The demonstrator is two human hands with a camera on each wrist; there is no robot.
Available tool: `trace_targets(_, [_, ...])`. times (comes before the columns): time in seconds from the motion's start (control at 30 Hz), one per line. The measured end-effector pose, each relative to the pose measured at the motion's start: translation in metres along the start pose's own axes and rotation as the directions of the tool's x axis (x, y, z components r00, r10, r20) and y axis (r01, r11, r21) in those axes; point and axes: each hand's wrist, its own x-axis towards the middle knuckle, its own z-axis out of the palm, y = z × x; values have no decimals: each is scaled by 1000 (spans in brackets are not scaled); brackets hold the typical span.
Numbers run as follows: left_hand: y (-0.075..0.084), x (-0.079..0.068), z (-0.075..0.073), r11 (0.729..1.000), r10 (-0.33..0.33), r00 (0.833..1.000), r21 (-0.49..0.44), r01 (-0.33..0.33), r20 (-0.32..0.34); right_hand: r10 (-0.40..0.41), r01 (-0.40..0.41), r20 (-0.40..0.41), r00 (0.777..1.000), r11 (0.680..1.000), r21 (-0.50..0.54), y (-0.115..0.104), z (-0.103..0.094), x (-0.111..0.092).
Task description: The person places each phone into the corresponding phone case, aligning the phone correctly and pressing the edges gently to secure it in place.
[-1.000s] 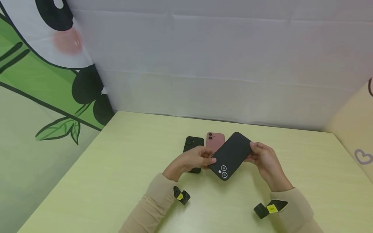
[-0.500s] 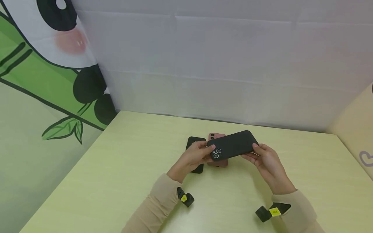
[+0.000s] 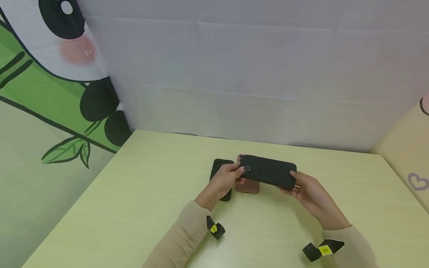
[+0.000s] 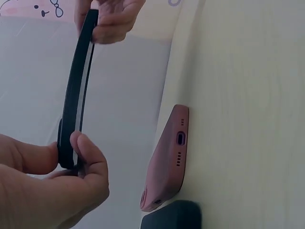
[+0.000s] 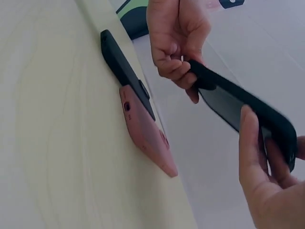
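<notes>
A black phone (image 3: pixel 268 170) with ring-edged camera lenses is held above the table, back upward, in both hands. My left hand (image 3: pixel 218 186) pinches its camera end between thumb and fingers, partly covering the lenses. At the other end, my right hand (image 3: pixel 311 197) grips the phone between thumb and fingers. In the right wrist view its underside (image 5: pixel 224 105) looks smooth and greyish. Below it lies a pink phone (image 3: pixel 248 187), half hidden in the head view. Another black phone (image 3: pixel 226 196) lies to its left, partly behind my left hand.
The pale yellow table (image 3: pixel 151 186) meets a white sheet wall (image 3: pixel 251 74) at the back. A panda-and-bamboo print (image 3: pixel 67 104) covers the left wall. Wrist cameras (image 3: pixel 216 227) are strapped to both sleeves.
The held black phone has turned from a steep slant to nearly level crosswise, its right end now tipping slightly toward me. Both hands kept their grip; the phones on the table stayed in place.
</notes>
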Motion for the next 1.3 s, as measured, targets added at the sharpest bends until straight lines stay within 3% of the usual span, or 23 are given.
trace_targets(0.17, [7,14,0,995,-56,998,85,53,31,87,-94,-54,995,986,-137,3,-10,-6])
trace_targets(0.37, [11,34,9,990,-97,995,103,94,29,67,-112,-168,983,955,-273,11,-17,-12])
trace_targets(0.57, [8,51,24,989,-39,999,145,35,27,33,-112,-232,972,935,-338,16,-24,-14])
trace_targets(0.77, [2,66,37,987,5,996,159,8,-83,44,-124,-189,981,891,-437,19,-27,-19])
trace_targets(0.9, [1,70,46,967,2,985,252,42,-172,61,-119,-132,989,864,-490,22,-28,-21])
trace_targets(0.97, [1,71,52,944,4,979,324,64,-205,69,-121,-121,990,854,-505,24,-28,-23])
trace_targets(1.13, [2,73,65,904,-1,977,417,91,-212,80,-138,-130,988,829,-541,28,-30,-26])
trace_targets(1.3, [4,71,75,890,42,984,455,42,-172,98,-142,-108,989,816,-560,28,-32,-29])
